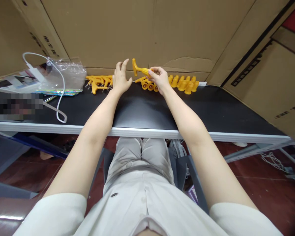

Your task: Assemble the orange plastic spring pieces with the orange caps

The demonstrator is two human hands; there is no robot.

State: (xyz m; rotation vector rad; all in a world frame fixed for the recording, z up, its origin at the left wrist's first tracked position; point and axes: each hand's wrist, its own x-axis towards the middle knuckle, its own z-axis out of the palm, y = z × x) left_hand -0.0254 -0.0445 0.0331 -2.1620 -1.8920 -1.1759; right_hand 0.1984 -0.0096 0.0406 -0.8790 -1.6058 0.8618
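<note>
My right hand (161, 79) pinches a yellow T-handled plastic piece (139, 69) by its wide end, holding it above the table with the crossbar pointing left. My left hand (121, 78) is raised just left of that crossbar, fingers spread, with nothing in it. Left of my left hand lies a pile of yellow T-shaped handles (98, 82) with small metal coils or hooks. Below the held piece, several assembled-looking yellow pieces (150, 87) lie with round open ends toward me. Yellow cup-shaped parts (184, 84) stand in rows beyond my right wrist.
Cardboard (147, 32) walls the back and sides of the black table (145, 108). On the left are a clear plastic bag (68, 73), colourful sheets (64, 92), and a white cable (63, 82) looping over the front area. A metal edge (145, 132) runs along the front.
</note>
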